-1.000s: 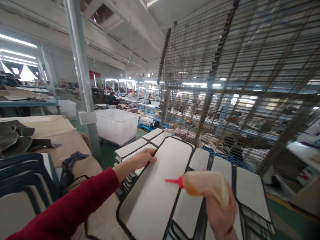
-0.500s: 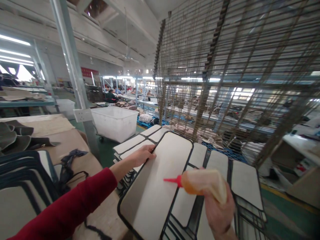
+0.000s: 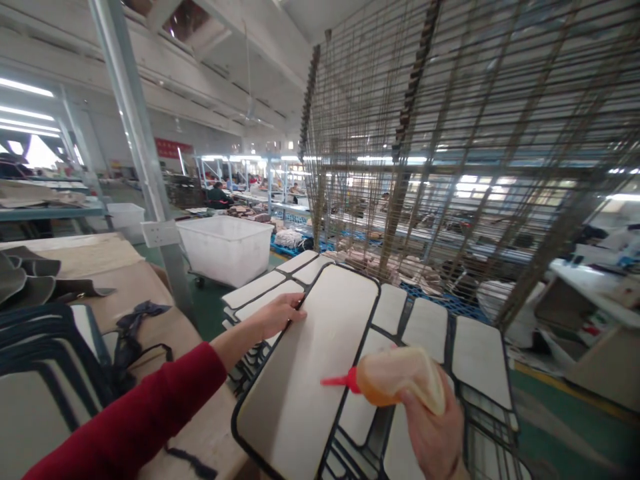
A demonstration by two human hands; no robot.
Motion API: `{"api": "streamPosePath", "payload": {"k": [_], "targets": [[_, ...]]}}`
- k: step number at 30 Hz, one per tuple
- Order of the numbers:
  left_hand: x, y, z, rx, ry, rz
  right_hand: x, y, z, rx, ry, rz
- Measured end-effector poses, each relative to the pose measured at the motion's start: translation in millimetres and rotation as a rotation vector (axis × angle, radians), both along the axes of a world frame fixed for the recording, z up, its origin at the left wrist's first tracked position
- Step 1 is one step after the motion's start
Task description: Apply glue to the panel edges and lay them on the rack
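Note:
My left hand (image 3: 281,315) is closed on the upper left edge of a long white panel (image 3: 320,333) with rounded corners and a dark rim. The panel lies tilted above other dark-rimmed white panels (image 3: 425,325). In my right hand (image 3: 435,427) is a squeeze bottle (image 3: 400,377) with amber contents and a red nozzle (image 3: 340,381). It is held on its side, the nozzle pointing left over the panel's face. Whether the tip touches the surface I cannot tell.
On the left, a brown-topped table (image 3: 145,267) bears a stack of dark-edged panels (image 3: 45,373) and dark cloth strips (image 3: 133,333). Behind are a metal post (image 3: 135,120) and a white wheeled bin (image 3: 225,250). A large wire rack (image 3: 450,133) leans at the right.
The bottle and my right hand have shifted slightly down and left along the panel. My left hand keeps its hold. The whole view has turned a little.

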State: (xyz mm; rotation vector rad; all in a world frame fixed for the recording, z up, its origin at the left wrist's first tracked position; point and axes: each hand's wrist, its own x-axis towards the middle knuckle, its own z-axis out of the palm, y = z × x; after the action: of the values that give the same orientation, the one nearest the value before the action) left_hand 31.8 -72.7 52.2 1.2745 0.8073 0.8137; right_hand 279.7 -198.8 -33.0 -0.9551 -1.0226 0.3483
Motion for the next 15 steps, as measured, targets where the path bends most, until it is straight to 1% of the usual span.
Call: {"api": "streamPosePath", "payload": {"k": [2, 4, 5, 6, 7, 8, 10, 11, 12, 15], "targets": [[2.4, -1.7, 0.9, -0.002, -0.01, -0.055, 3.9, 12.2, 22.1, 0.103, 0.04, -0.138], [4.7, -2.0, 1.8, 0.004, -0.03, -0.099, 6.9, 23.6, 37.4, 0.166, 0.046, -0.244], [5.1, -1.3, 2.0, 0.008, -0.039, -0.106, 6.8, 26.3, 39.4, 0.168, 0.036, -0.287], [4.8, 0.0, 1.8, 0.008, -0.043, -0.105, 5.0, 26.5, 37.5, 0.145, 0.017, -0.293], [4.0, 1.9, 1.2, 0.007, -0.041, -0.098, 1.9, 24.4, 32.6, 0.11, 0.001, -0.264], [2.6, 4.1, 0.2, 0.003, -0.034, -0.089, -2.4, 21.0, 25.9, 0.072, -0.016, -0.206], [-0.7, 8.9, -2.2, -0.006, -0.016, -0.074, -11.6, 15.0, 14.7, 0.007, -0.06, -0.046], [-2.3, 11.1, -3.4, -0.007, -0.012, -0.072, -15.2, 14.6, 13.0, -0.01, -0.084, -0.01], [-3.8, 13.0, -4.4, -0.006, -0.015, -0.077, -17.3, 16.7, 14.5, -0.005, -0.101, -0.026], [-7.9, 18.9, -5.5, 0.0, -0.036, -0.13, -15.9, 35.2, 32.0, 0.072, -0.1, -0.25]]}}
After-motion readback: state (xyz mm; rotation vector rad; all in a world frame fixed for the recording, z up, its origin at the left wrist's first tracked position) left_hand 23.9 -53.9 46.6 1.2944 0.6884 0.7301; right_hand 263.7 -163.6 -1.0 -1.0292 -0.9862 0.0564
